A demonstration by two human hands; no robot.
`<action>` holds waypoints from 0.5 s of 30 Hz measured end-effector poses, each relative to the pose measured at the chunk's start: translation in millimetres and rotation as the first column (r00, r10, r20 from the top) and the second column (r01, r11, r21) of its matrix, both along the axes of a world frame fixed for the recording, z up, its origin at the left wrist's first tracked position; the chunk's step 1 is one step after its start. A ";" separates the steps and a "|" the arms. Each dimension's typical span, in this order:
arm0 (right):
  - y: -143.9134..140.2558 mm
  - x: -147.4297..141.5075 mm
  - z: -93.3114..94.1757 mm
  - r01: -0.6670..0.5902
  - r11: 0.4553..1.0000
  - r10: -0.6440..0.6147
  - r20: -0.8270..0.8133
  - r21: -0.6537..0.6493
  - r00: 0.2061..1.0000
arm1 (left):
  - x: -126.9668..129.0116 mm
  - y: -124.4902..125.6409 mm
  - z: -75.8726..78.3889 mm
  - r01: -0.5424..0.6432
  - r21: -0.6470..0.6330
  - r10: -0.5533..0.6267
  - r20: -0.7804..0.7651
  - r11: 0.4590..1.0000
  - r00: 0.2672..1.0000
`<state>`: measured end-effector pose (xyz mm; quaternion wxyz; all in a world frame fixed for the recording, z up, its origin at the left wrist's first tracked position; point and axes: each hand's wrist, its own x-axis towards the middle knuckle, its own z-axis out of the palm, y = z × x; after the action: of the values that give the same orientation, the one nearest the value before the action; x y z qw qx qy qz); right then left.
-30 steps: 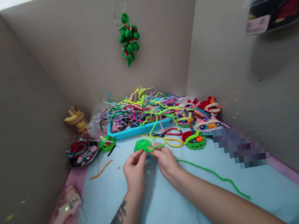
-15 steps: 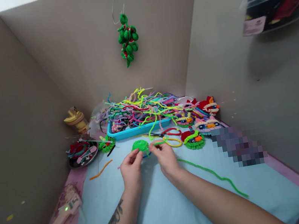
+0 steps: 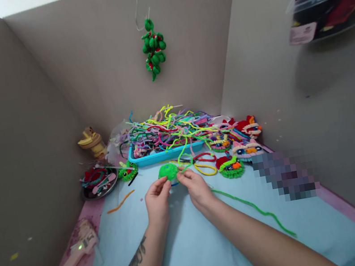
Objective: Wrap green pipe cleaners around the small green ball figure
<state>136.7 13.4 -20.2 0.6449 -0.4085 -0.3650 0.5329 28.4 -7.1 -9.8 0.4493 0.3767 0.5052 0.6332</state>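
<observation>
Low centre: left hand (image 3: 157,201) pinching the rim of a green coiled disc (image 3: 168,171), steadying it; right hand (image 3: 197,188) closed on a green pipe cleaner (image 3: 254,207) trailing lower right, feeding the coil. Beyond, mid-frame: blue tray (image 3: 154,157) heaped with pipe cleaners (image 3: 170,129), within reach

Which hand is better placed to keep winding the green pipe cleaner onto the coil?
Right, probably. The right hand pinches the green pipe cleaner beside the green coil; the left hand steadies the coil's other edge.
</observation>
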 end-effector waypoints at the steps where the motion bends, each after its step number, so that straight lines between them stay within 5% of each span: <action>1: 0.1 -0.3 0.4 -0.020 1.000 0.020 -0.014 0.005 1.000 | 0.3 -0.1 -0.2 0.017 0.001 -0.017 0.004 1.000 1.000; 15: -2.4 0.0 5.3 -0.039 0.993 0.012 -0.236 -0.111 0.972 | -1.6 3.1 1.1 0.069 0.002 -0.069 0.057 0.998 0.996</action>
<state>136.7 11.1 -14.9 0.6521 -0.3743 -0.2603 0.6057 26.8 -4.0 -8.7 0.4851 0.3755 0.4791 0.6277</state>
